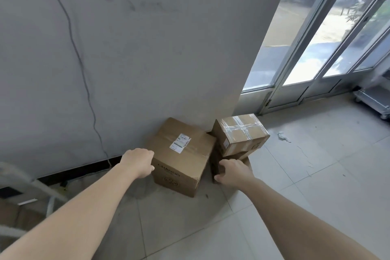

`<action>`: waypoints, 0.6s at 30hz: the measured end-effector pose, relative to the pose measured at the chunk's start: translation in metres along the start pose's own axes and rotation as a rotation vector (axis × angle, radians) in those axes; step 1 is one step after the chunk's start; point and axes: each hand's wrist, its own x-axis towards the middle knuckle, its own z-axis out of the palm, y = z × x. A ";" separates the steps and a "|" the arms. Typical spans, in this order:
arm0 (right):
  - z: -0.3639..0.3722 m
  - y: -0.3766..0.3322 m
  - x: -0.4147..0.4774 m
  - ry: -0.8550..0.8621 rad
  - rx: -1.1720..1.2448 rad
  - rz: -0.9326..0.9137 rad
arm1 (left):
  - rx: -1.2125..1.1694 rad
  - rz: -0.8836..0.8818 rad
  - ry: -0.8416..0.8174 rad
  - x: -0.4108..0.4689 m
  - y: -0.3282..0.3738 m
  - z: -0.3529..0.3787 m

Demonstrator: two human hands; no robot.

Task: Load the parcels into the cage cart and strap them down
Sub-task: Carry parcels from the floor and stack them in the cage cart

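Pick-up step: the large parcel (183, 154) lies on the floor between the fingers, left hand (139, 162) curled over its edge, right hand (232, 171) in the gap beside the stacked parcels (242, 133), grip indiscernible; next, seat both hands, then lift.

The left hand (139, 162) grips the left upper edge of the large box (181, 154). The right hand (232, 170) sits at the gap on that box's right side; which box it touches cannot be told. Just beyond the right hand, a taped box (240, 133) rests on a lower box (236, 156). The wall (147, 48) stands behind both hands. The glass doors (316, 48) are well to the right, and a cart rail (21, 179) is to the left, nearer.
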 end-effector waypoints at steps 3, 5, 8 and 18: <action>0.004 0.001 0.040 -0.052 0.039 0.007 | -0.013 -0.012 -0.040 0.037 -0.006 0.002; 0.009 0.004 0.068 -0.093 0.062 0.021 | -0.025 -0.020 -0.072 0.061 -0.009 0.005; 0.014 0.010 0.112 -0.136 0.049 0.021 | -0.053 -0.046 -0.106 0.098 -0.016 0.013; 0.050 0.025 0.240 -0.283 0.018 0.027 | -0.177 -0.129 -0.223 0.236 -0.029 0.064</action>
